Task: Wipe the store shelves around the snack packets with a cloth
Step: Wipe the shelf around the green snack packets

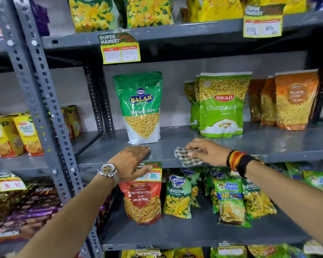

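Observation:
My right hand (207, 152) presses a small checked cloth (187, 157) onto the front of the grey middle shelf (268, 144). My left hand (132, 162) lies flat on the shelf's front edge, fingers together, thumb hanging over a price tag (150, 174), holding nothing. A green Balaji Ratlami Sev packet (141, 107) stands upright just behind my left hand. Green Bikaji packets (220, 105) stand behind and to the right of the cloth. Orange packets (293, 101) stand at the far right of the same shelf.
The shelf below holds a red Navratan Mix packet (142, 200), Kurkure Puffcorn (177, 198) and Uncle Chips (229, 200) bags. Yellow-green bags fill the top shelf (157, 32). A perforated grey upright (45, 101) separates the left bay with yellow biscuit boxes (17, 135).

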The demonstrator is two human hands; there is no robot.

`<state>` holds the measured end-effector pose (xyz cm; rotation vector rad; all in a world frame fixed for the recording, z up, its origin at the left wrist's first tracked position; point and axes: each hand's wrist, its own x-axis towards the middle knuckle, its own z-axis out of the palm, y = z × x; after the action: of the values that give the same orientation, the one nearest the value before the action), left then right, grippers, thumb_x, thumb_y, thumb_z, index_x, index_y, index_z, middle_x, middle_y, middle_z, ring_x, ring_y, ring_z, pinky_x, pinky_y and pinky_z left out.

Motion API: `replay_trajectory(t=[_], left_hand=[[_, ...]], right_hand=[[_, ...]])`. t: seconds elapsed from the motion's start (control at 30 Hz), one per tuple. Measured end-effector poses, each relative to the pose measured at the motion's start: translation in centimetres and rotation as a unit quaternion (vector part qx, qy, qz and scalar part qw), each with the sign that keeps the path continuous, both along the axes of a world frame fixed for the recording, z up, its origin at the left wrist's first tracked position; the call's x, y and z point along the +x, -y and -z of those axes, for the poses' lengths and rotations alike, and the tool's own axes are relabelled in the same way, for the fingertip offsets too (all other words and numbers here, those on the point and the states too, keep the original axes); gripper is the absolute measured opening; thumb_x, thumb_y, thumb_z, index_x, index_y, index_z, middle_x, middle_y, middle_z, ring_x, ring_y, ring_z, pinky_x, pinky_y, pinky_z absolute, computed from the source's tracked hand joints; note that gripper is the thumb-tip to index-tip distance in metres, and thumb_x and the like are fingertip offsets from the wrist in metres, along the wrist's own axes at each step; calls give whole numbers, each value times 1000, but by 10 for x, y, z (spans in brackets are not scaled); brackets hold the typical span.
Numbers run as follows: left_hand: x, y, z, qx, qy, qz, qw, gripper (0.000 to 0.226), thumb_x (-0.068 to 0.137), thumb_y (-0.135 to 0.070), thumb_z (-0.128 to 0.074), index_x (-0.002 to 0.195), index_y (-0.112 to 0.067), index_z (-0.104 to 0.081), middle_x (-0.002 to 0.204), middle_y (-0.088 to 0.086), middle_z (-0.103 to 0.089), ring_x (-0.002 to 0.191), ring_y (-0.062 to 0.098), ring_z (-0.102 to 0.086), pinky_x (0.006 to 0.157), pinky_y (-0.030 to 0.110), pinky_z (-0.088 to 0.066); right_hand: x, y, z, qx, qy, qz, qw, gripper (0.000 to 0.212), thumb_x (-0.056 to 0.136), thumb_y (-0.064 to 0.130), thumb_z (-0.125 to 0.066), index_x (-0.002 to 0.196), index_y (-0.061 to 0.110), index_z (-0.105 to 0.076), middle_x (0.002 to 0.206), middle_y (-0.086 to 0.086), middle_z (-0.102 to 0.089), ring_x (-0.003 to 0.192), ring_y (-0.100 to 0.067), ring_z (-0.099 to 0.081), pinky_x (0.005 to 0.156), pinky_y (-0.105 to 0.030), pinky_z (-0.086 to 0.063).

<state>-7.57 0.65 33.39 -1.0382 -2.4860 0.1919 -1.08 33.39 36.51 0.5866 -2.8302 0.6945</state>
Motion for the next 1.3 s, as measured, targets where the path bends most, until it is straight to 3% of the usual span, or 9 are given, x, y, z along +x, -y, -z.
replay_trajectory(t=[0.07, 0.2, 0.37, 0.47, 0.8, 0.97, 1.13, 1.3], left_hand=[[3, -13, 2, 6, 6, 10, 1000, 78, 99, -67, -29, 149, -9, -43, 150, 13, -50, 135, 29, -50, 114, 43, -38], [2, -24, 0, 2, 11, 12, 1000, 72, 100, -63, -32, 153, -14, -37, 153, 11, -47, 136, 27, -49, 114, 44, -37], [-10, -19, -2, -20, 23, 33, 999, 68, 102, -60, -32, 158, -22, -26, 158, 5, -41, 142, 22, -41, 118, 41, -33], [-18, -18, 1, -14, 38, 62, 997, 66, 103, -58, -34, 159, -25, -23, 160, 3, -38, 144, 20, -37, 119, 40, -32], [-27, -14, 8, 13, 26, 86, 996, 68, 103, -61, -31, 159, -23, -24, 162, 2, -34, 147, 21, -34, 121, 38, -25], [-29, -14, 11, 11, 4, 95, 995, 68, 103, -60, -32, 158, -21, -26, 161, 3, -36, 147, 20, -34, 120, 37, -27], [-30, -13, 13, 15, -15, 99, 995, 68, 102, -59, -36, 157, -20, -30, 159, 4, -40, 145, 21, -38, 119, 34, -25], [-29, -14, 12, 10, -2, 88, 996, 68, 102, -60, -34, 158, -22, -26, 160, 2, -37, 146, 21, -37, 119, 38, -31]], right_hand=[[6, -10, -7, -35, 17, -7, 999, 33, 96, 31, -53, 127, 20, -57, 120, 0, -55, 108, -12, -54, 84, -15, -39], [-19, -24, -28, -85, -43, 40, 995, 33, 96, 32, -54, 126, 19, -58, 127, -6, -55, 117, -23, -54, 99, -37, -43], [-77, -9, -45, -82, -59, 58, 993, 28, 94, 30, -57, 119, 17, -63, 120, -7, -63, 112, -26, -59, 100, -44, -45], [-123, 2, -42, -58, -66, 67, 994, 21, 92, 34, -58, 108, 24, -66, 112, -7, -66, 108, -28, -61, 96, -44, -48], [-255, 30, -34, -11, -45, 138, 989, 26, 95, 25, -55, 117, 18, -67, 124, -12, -65, 114, -33, -59, 97, -36, -48], [-338, 16, -15, 4, -14, 190, 982, 23, 87, 37, -52, 103, 33, -69, 119, -8, -69, 112, -34, -61, 99, -43, -48], [-322, 43, -13, 28, 23, 207, 978, 40, 89, 49, -49, 124, 33, -61, 138, -3, -57, 126, -36, -50, 109, -47, -36], [-298, 44, -14, 5, 70, 108, 992, 40, 87, 47, -59, 117, 23, -67, 125, -7, -66, 113, -29, -60, 101, -37, -47]])
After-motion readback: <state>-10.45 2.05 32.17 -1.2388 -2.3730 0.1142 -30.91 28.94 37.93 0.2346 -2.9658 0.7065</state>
